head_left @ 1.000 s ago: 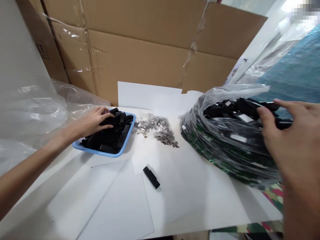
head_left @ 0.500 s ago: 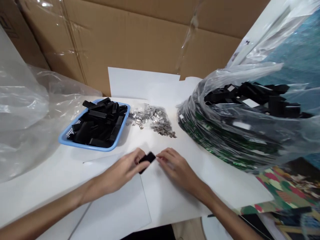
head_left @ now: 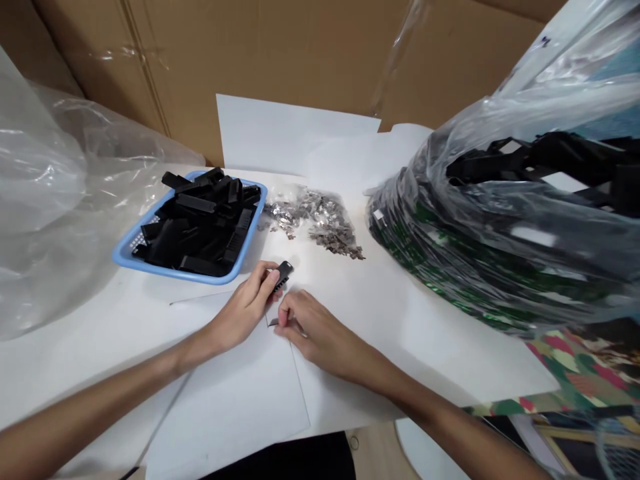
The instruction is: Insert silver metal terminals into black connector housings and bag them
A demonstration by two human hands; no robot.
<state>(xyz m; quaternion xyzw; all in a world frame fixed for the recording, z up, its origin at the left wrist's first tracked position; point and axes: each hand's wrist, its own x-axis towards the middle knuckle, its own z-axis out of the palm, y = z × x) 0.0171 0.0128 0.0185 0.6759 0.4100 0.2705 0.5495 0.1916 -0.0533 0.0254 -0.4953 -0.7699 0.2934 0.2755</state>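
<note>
One black piece (head_left: pixel 285 270) is above the white table (head_left: pixel 400 333), pinched by one left hand (head_left: pixel 245 303). One right hand (head_left: pixel 320 333), just beside, pinches one dark sliver (head_left: pixel 273 322). Beyond: one blue basket (head_left: pixel 170 272), one metal-parts heap (head_left: pixel 327 223), one bulging plastic bag (head_left: pixel 450 260).

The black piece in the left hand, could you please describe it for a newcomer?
On the white table, find the blue basket. Nearer, to its right, the left hand holds the black piece. Unlike the basket's piled black pieces, it is gripped.
</note>
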